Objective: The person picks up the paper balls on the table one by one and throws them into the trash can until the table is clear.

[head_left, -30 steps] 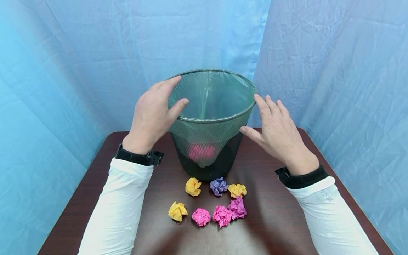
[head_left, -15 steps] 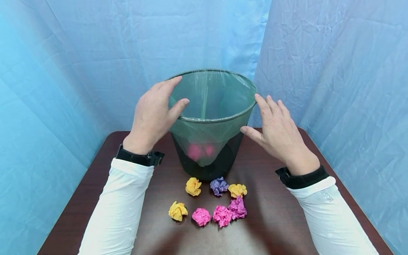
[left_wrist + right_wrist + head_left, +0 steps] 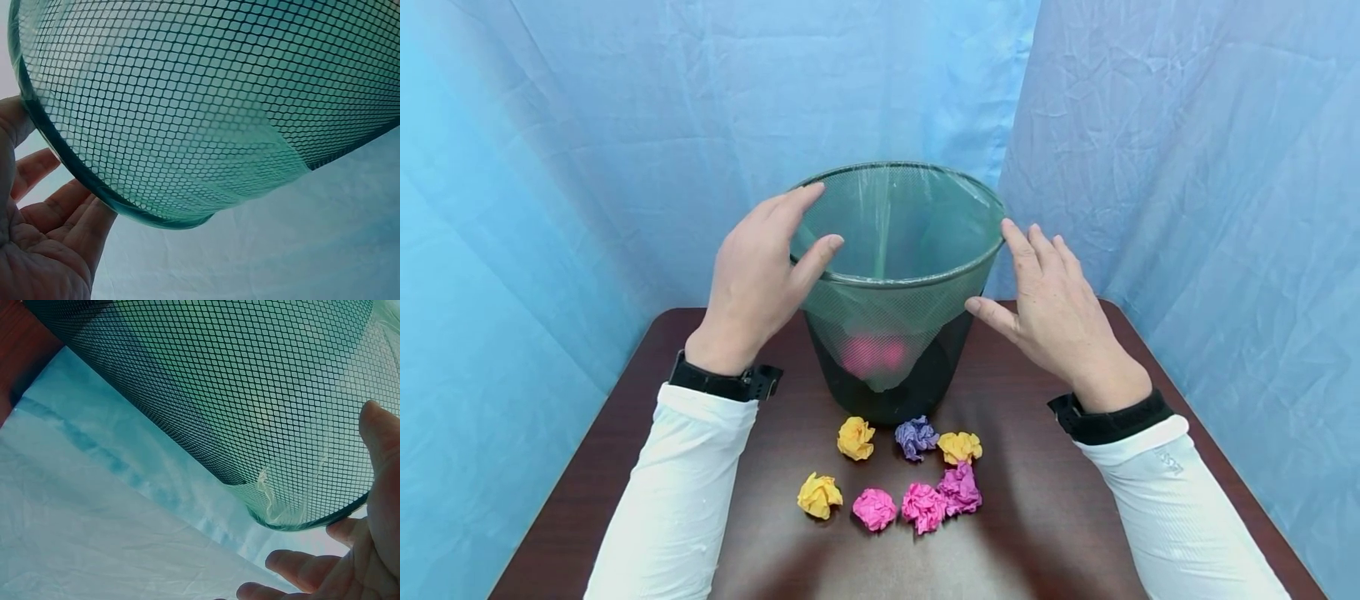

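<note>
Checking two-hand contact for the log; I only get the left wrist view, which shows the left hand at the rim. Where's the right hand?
Observer: The right hand is at the opposite side of the mesh bin, fingers extended, index fingertip at the rim.
Operator: Anything on the table in front?
Observer: Yes, seven crumpled paper balls: three yellow, two pink, one magenta, one violet.
Operator: Bin contents?
Observer: Something pink shows through the lower front; can't tell how many pieces.

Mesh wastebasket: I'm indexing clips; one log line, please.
mesh wastebasket: upright, lined green; left hand: at rim; right hand: at rim; crumpled paper balls: seven on table
</note>
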`<state>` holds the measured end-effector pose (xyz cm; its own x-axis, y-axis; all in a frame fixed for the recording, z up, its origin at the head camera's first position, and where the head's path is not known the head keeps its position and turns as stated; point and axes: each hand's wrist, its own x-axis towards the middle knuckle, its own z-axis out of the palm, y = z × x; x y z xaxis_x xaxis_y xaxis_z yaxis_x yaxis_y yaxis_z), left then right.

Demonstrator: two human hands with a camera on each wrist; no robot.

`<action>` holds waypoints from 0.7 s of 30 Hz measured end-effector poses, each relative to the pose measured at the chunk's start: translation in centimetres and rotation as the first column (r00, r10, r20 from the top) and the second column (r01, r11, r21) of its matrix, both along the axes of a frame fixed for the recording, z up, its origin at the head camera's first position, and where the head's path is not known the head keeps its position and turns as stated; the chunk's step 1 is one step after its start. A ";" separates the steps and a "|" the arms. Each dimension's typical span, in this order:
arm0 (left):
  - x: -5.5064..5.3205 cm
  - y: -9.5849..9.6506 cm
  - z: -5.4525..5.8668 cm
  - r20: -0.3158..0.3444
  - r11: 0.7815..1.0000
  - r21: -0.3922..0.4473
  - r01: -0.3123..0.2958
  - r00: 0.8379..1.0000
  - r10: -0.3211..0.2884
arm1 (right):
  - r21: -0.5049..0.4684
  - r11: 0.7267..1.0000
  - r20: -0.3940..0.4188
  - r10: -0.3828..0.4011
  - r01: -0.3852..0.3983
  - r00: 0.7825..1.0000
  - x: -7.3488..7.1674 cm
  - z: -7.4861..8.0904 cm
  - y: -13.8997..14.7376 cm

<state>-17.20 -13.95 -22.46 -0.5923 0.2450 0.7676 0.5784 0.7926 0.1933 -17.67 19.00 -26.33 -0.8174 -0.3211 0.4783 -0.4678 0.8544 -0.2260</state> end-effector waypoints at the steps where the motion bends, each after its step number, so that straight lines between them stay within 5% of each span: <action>1: 0.1 -0.1 -0.1 -0.004 1.000 0.002 -0.001 1.000 0.001 | -0.001 1.000 0.001 -0.001 0.001 1.000 0.0 0.0 0.0; 21: 1.4 -1.3 -2.2 0.011 0.994 0.028 -0.109 0.994 0.109 | -0.007 1.000 -0.008 -0.014 0.014 1.000 -0.1 -0.5 0.0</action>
